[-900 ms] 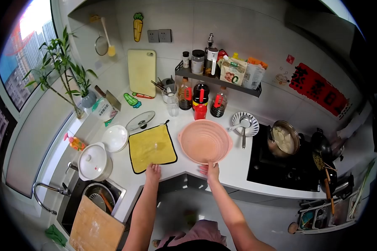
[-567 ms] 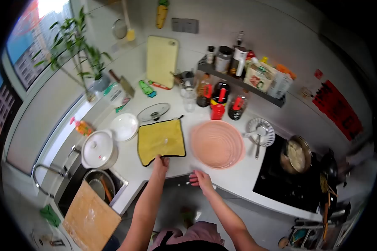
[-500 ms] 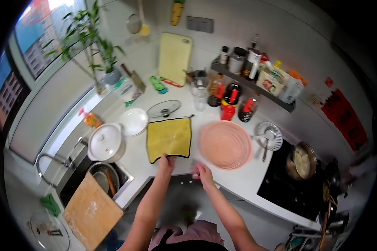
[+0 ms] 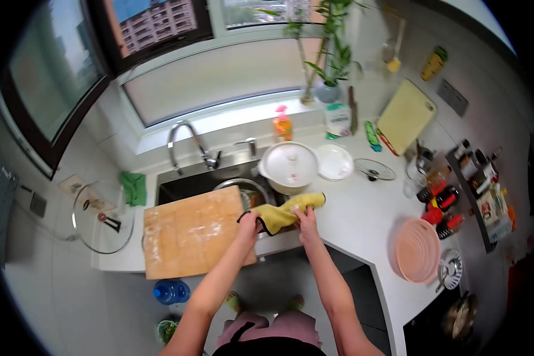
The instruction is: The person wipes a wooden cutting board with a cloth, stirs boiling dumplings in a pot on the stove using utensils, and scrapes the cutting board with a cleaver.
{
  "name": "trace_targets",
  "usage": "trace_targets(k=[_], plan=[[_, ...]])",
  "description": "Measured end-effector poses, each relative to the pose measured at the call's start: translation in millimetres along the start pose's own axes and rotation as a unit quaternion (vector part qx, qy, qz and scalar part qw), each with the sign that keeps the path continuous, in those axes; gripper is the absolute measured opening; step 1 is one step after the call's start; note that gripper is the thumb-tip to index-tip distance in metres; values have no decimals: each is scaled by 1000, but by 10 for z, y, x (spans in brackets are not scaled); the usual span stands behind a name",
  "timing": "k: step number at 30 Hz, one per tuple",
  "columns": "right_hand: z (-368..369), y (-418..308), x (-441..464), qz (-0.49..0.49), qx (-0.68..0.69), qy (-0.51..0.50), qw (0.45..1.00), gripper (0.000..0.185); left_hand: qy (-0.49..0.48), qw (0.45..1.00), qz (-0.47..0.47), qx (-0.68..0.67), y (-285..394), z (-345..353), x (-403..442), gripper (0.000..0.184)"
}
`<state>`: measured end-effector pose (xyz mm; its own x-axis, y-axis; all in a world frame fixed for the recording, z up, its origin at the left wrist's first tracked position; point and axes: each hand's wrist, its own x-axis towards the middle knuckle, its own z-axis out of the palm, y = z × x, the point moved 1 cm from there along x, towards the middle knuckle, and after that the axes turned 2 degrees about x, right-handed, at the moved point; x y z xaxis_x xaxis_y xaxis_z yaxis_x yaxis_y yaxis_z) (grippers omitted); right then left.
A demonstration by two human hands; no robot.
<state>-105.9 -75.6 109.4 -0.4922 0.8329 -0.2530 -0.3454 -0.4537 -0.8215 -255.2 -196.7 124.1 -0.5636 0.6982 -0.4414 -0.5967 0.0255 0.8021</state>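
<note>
A yellow cloth with black edging hangs bunched between my two hands, above the counter edge in front of the sink. My left hand is closed on its left end, beside the right edge of a floury wooden board. The fingers of my right hand pinch the cloth nearer its right end, below a white lidded pot. Under and behind the board is the sink, with a metal pan partly hidden inside.
Along the back stand a faucet, an orange soap bottle and a white plate. A glass lid lies right of the plate. Further right are a pink basket and the stove. A blue water jug stands on the floor.
My view has swung left toward the sink. The cloth, spread flat on the counter before, is now lifted and bunched in both hands. A small pink thing at my right hand no longer shows.
</note>
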Motion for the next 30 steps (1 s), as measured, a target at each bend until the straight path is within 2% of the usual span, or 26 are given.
trace_targets(k=[2,3,4,5,6,7,9,11,13,14,15,17,19,20,21,23,24,26,27,28,29,30], plan=[[772,32,8,-23,-1,-50,998,38,-3,996,67,-61,606,-293,-147,10],[1072,39,46,-71,-37,-82,993,37,-64,990,103,-70,652,-732,51,15],[1367,58,142,-123,-74,-115,983,37,-42,989,115,-77,1013,-712,-175,19],[1663,136,220,-144,-68,-108,981,32,-30,990,110,-88,1194,-929,-269,21],[1898,195,203,-71,-31,-144,987,26,-16,990,102,-98,1302,-1228,-379,23],[2105,204,174,-78,-51,-155,984,23,-2,989,109,-104,1335,-1533,-472,23],[2486,254,6,-96,-83,-168,978,21,121,976,110,-142,1262,-2240,-795,25],[2790,324,-194,-136,-136,-189,963,22,168,962,178,-123,719,-3595,-788,27],[3024,485,-431,-195,-281,-177,923,23,430,863,254,-79,266,-4455,-1131,28],[3183,459,-587,-230,-356,-166,890,22,436,859,255,-82,295,-4560,-1303,28],[3287,625,-644,-225,-356,-173,891,22,449,882,128,-61,348,-4614,-1595,31],[3423,983,-639,-274,-407,-184,852,22,453,890,1,-48,350,-4679,-1707,33],[3535,1411,-726,-276,-447,-199,828,21,352,914,-67,-191,235,-4639,-1640,38],[3570,1614,-755,-280,-484,-206,803,21,352,913,-69,-195,223,-4671,-1627,38],[3585,1801,-768,-279,-486,-207,802,21,343,920,-75,-175,228,-4704,-1632,39],[3598,2145,-722,-144,-557,-278,769,31,332,926,-80,-158,280,-4747,-1591,41],[3589,2267,-746,-143,-558,-279,768,31,306,938,-76,-140,347,-4752,-1612,44],[3562,2457,-779,-389,-639,-274,605,45,282,948,-71,-127,474,-4737,-1563,47],[3550,2598,-719,-308,-655,-293,626,57,262,962,-41,-72,590,-4720,-1509,50],[3533,2706,-677,-306,-654,-298,625,57,241,970,-14,-17,676,-4710,-1476,52],[3495,2809,-637,-302,-659,-297,622,57,247,969,-15,-20,751,-4715,-1458,52],[3494,2842,-640,-298,-663,-295,621,57,204,978,-19,-42,824,-4737,-1429,53]])
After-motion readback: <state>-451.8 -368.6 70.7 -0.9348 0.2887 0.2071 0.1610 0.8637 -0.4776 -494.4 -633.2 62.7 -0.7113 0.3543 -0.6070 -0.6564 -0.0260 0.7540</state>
